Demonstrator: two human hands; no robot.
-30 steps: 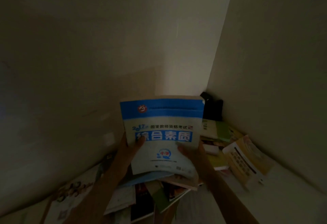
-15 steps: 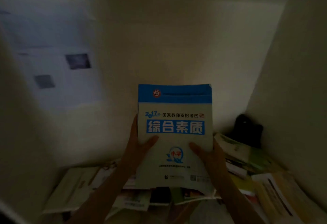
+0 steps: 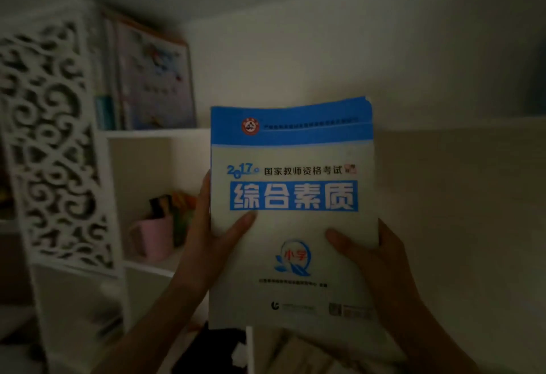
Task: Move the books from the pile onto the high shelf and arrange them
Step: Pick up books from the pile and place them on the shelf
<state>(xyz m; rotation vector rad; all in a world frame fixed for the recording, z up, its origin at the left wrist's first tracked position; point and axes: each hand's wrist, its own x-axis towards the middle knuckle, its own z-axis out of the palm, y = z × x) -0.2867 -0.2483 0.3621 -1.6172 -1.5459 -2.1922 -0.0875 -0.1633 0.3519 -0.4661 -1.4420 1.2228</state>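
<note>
Left hand (image 3: 206,243) fingers curl round the book's (image 3: 292,226) left edge, thumb on cover; right hand (image 3: 381,258) grips the right edge likewise. One book, upright, held in front of the shelf (image 3: 153,133). Upper shelf: a few books (image 3: 147,78) standing at left, open room to their right. Below: one pink cup (image 3: 153,237).

— What is on the left?
— A white panel (image 3: 56,143) with curly cut-out holes.
— And in the cubby under the top board?
— A pink cup (image 3: 153,236) stands there. Something orange and green (image 3: 184,211) is just behind it, but it is too blurry to name.
</note>
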